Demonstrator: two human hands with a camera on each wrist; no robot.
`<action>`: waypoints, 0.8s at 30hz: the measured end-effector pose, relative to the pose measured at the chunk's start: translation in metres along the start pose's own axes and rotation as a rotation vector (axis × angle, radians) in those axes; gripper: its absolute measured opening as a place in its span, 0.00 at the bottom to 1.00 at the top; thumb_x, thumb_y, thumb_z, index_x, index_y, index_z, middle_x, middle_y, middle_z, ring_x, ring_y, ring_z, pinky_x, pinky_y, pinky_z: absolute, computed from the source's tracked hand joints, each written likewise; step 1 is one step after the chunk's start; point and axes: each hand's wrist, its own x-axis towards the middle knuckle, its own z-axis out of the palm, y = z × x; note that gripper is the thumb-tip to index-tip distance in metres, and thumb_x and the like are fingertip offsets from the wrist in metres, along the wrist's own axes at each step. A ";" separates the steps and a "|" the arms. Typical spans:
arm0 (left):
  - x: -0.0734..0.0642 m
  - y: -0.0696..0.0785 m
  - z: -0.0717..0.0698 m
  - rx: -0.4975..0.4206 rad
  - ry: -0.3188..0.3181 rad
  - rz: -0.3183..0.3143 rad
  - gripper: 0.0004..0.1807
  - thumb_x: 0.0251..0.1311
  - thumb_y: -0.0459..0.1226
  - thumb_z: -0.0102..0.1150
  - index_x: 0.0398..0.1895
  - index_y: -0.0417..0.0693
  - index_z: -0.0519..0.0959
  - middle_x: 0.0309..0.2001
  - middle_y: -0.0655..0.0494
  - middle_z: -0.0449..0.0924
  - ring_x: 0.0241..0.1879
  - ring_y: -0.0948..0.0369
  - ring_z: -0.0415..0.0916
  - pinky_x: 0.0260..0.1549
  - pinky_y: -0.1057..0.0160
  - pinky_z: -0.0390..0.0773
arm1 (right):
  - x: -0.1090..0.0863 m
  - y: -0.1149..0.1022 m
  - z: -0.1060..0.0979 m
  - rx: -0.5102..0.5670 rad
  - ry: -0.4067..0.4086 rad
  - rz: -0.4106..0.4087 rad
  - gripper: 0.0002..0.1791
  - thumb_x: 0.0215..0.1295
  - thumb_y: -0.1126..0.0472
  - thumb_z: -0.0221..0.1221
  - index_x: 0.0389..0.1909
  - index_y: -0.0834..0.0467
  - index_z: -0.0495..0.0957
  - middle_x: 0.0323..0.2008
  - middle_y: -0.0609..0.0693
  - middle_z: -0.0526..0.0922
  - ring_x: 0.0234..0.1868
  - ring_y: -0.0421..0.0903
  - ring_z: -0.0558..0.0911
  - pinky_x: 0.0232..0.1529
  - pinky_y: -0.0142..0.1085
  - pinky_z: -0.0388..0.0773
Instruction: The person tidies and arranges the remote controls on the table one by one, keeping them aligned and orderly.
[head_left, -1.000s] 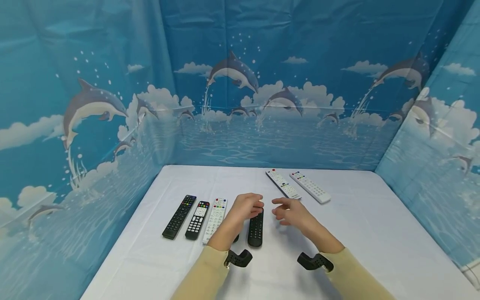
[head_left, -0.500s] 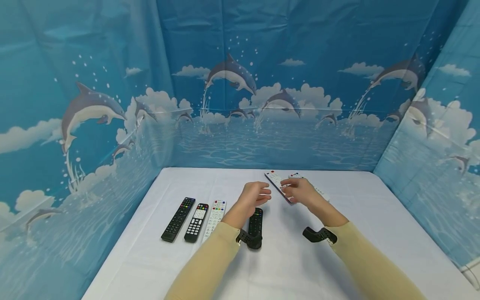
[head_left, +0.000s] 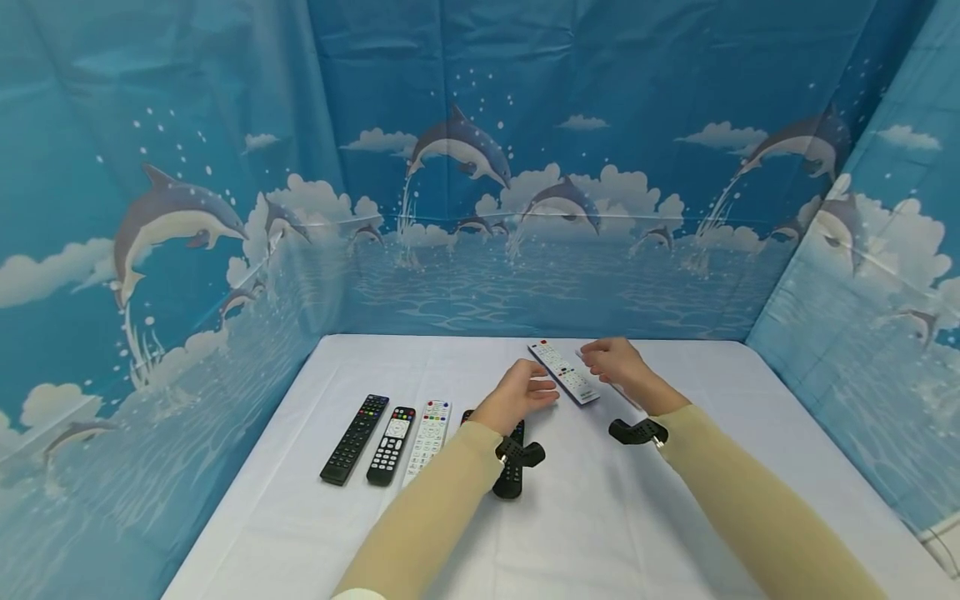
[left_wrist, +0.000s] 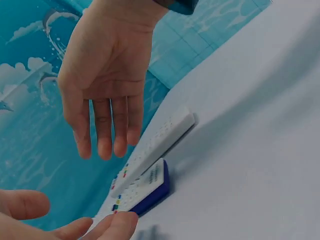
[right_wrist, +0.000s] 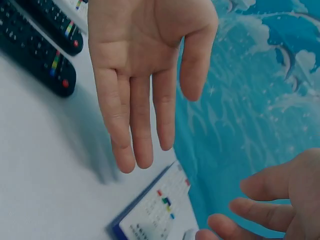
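Note:
My left hand (head_left: 525, 392) hovers open over the white table, its fingertips (left_wrist: 117, 222) at the near end of a white remote with a blue back (head_left: 564, 372). Beside that remote lies a second white remote (left_wrist: 162, 135), mostly hidden in the head view under my right hand (head_left: 611, 360). The right hand hangs open above it with straight, relaxed fingers and holds nothing. A black remote (head_left: 511, 477) lies under my left forearm, partly covered by the wrist camera mount.
Two black remotes (head_left: 357, 437) (head_left: 392, 444) and a white one (head_left: 427, 432) lie in a row at the left of the table (head_left: 720, 467). Blue dolphin-print backdrop walls (head_left: 525, 250) close in the left, back and right sides.
Both hands have moved away from the black remote toward the back of the table, to the two white remotes. The remotes have not moved.

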 end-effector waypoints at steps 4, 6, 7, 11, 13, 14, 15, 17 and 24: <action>0.008 -0.009 0.005 -0.101 0.020 -0.020 0.29 0.71 0.34 0.47 0.71 0.27 0.61 0.66 0.22 0.60 0.68 0.33 0.61 0.65 0.43 0.67 | 0.014 0.014 0.001 0.013 -0.004 0.045 0.28 0.74 0.57 0.53 0.71 0.65 0.67 0.65 0.66 0.72 0.61 0.61 0.74 0.61 0.53 0.74; 0.012 -0.012 0.006 -0.135 0.038 -0.026 0.31 0.71 0.35 0.48 0.73 0.28 0.59 0.67 0.22 0.58 0.68 0.32 0.59 0.66 0.40 0.65 | 0.021 0.022 0.002 0.021 -0.012 0.062 0.29 0.74 0.58 0.53 0.72 0.65 0.66 0.65 0.65 0.72 0.62 0.60 0.74 0.62 0.52 0.73; 0.014 -0.014 0.007 -0.155 0.042 -0.029 0.32 0.71 0.35 0.48 0.74 0.29 0.57 0.68 0.22 0.57 0.68 0.31 0.58 0.66 0.39 0.64 | 0.024 0.026 0.003 0.021 -0.017 0.070 0.29 0.74 0.58 0.53 0.72 0.64 0.65 0.66 0.65 0.71 0.62 0.60 0.74 0.62 0.52 0.73; 0.021 -0.019 0.009 -0.215 0.054 -0.024 0.34 0.71 0.36 0.48 0.75 0.31 0.54 0.68 0.21 0.54 0.69 0.29 0.54 0.65 0.33 0.61 | 0.035 0.038 0.006 0.006 -0.022 0.084 0.31 0.74 0.57 0.53 0.74 0.64 0.62 0.67 0.66 0.70 0.63 0.62 0.73 0.60 0.53 0.75; 0.024 -0.021 0.010 -0.232 0.056 -0.011 0.34 0.71 0.37 0.48 0.76 0.31 0.53 0.69 0.21 0.53 0.69 0.29 0.53 0.64 0.31 0.60 | 0.039 0.043 0.008 0.003 -0.031 0.096 0.33 0.75 0.57 0.53 0.76 0.63 0.58 0.68 0.67 0.69 0.64 0.62 0.72 0.58 0.52 0.76; 0.026 -0.022 0.010 -0.237 0.057 -0.003 0.34 0.72 0.37 0.47 0.76 0.32 0.53 0.69 0.21 0.53 0.70 0.30 0.52 0.64 0.30 0.59 | 0.041 0.045 0.009 0.004 -0.037 0.099 0.34 0.75 0.57 0.53 0.77 0.63 0.55 0.68 0.67 0.68 0.65 0.62 0.72 0.57 0.52 0.76; 0.027 -0.023 0.011 -0.242 0.058 0.004 0.33 0.72 0.37 0.47 0.76 0.32 0.53 0.70 0.22 0.53 0.70 0.30 0.51 0.64 0.29 0.59 | 0.043 0.046 0.010 0.010 -0.041 0.105 0.35 0.75 0.57 0.52 0.78 0.63 0.53 0.68 0.67 0.68 0.65 0.62 0.72 0.57 0.52 0.77; 0.031 -0.025 0.012 -0.246 0.056 0.018 0.33 0.73 0.36 0.45 0.77 0.32 0.52 0.70 0.22 0.52 0.71 0.31 0.50 0.63 0.28 0.58 | 0.045 0.048 0.012 0.024 -0.046 0.114 0.37 0.76 0.57 0.52 0.79 0.63 0.50 0.69 0.67 0.68 0.66 0.62 0.71 0.56 0.52 0.77; 0.037 -0.031 0.017 -0.210 0.102 0.050 0.29 0.72 0.32 0.45 0.73 0.30 0.56 0.65 0.21 0.58 0.67 0.32 0.58 0.61 0.29 0.64 | 0.044 0.049 0.018 0.077 -0.060 0.133 0.35 0.74 0.59 0.53 0.77 0.67 0.55 0.65 0.66 0.70 0.59 0.58 0.75 0.55 0.51 0.77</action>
